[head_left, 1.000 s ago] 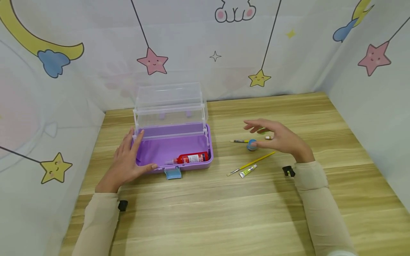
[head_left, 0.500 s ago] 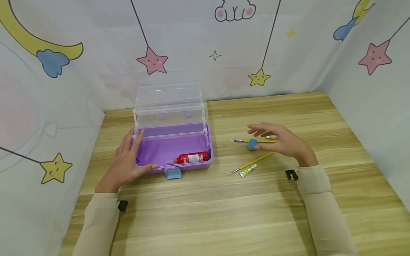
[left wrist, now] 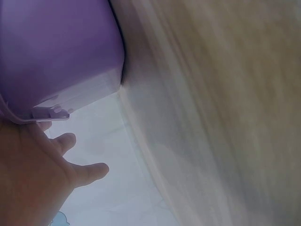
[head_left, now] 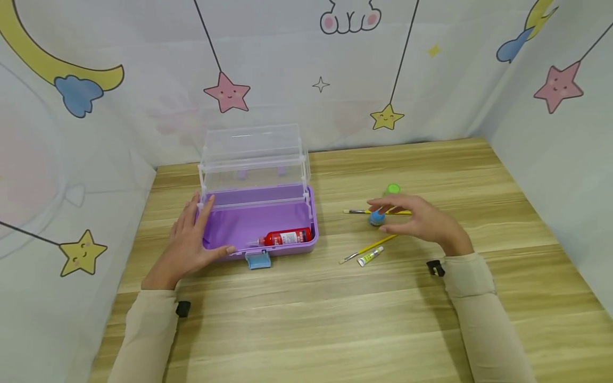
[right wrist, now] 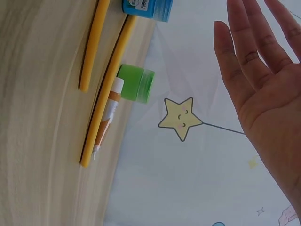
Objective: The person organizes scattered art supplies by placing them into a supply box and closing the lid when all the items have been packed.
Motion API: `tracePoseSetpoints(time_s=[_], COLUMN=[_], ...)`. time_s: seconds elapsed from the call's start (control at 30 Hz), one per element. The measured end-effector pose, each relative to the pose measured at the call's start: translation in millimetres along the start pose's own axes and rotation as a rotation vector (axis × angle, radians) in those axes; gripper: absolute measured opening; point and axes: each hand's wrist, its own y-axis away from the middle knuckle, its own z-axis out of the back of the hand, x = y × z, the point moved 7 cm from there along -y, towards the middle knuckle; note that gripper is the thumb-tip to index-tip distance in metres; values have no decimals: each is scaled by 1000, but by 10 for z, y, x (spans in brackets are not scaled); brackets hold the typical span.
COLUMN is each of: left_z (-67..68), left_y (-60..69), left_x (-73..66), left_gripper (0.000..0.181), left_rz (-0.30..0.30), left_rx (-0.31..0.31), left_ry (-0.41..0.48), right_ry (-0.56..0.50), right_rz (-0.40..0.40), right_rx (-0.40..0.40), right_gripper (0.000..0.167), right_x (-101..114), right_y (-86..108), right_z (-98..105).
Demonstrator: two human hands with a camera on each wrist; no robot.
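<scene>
My left hand (head_left: 187, 239) rests on the left end of a purple storage box (head_left: 313, 244), its thumb along the front rim and its fingers at the side wall. The box's clear lid and trays (head_left: 254, 154) stand raised at the back. Inside lies a red bottle (head_left: 287, 236) with a pointed nozzle. My right hand (head_left: 416, 218) hovers, fingers extended, over a small blue paint jar (head_left: 376, 218); in the right wrist view the palm stays apart from the blue paint jar (right wrist: 146, 7). A green paint jar (head_left: 393, 189) stands just behind that hand.
Two yellow-handled paintbrushes lie near the jars, the front paintbrush (head_left: 369, 247) beside a yellow-green paint tube (head_left: 371, 256). An orange paint tube (right wrist: 109, 113) shows in the right wrist view. A blue latch (head_left: 258, 259) hangs at the box's front. Patterned cloth walls (head_left: 278, 48) enclose the table.
My right hand has shifted slightly toward the front and right, staying above the blue jar, and the green jar has come into sight behind it. My left hand has kept its place.
</scene>
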Motion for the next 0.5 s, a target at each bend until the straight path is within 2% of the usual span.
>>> tracePoseSetpoints(time_s=[0.5], left_z=[5], left_y=[4], left_x=[-1], left_gripper=[122], left_rz=[-8], left_rx=[-1], left_ry=[-3], right_ry=[64], right_rz=[60], right_rx=[132], right_gripper=[44], right_x=[-23], right_y=[-95], right_z=[-282])
